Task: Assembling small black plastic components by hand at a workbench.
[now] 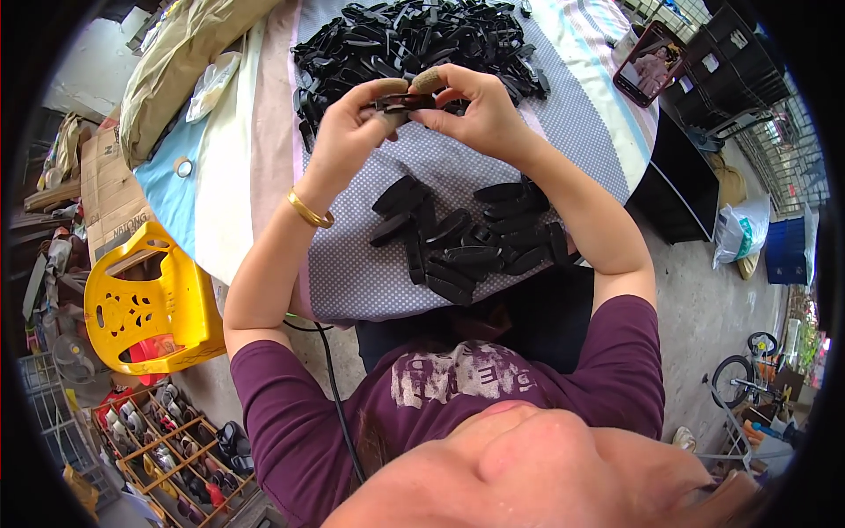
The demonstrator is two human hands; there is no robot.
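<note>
Both my hands meet over the cloth-covered table (348, 273), at the near edge of a big pile of small black plastic parts (396, 40). Between their fingertips is a small dark, glossy plastic piece (407, 102), its exact kind unclear. My left hand (348, 128), with a gold bangle at the wrist, pinches the piece from the left. My right hand (482, 110) grips its right end with thumb and fingers. Brownish covers sit on a finger of each hand. Closer to my body lies a looser group of larger, oval black plastic pieces (471, 251), untouched.
A phone (650, 63) stands at the table's right edge, beside black crates (726, 66). To the left are a tape roll (183, 167), a yellow plastic chair (132, 299) and a shoe rack (167, 458). A black cable (334, 378) hangs by my left side.
</note>
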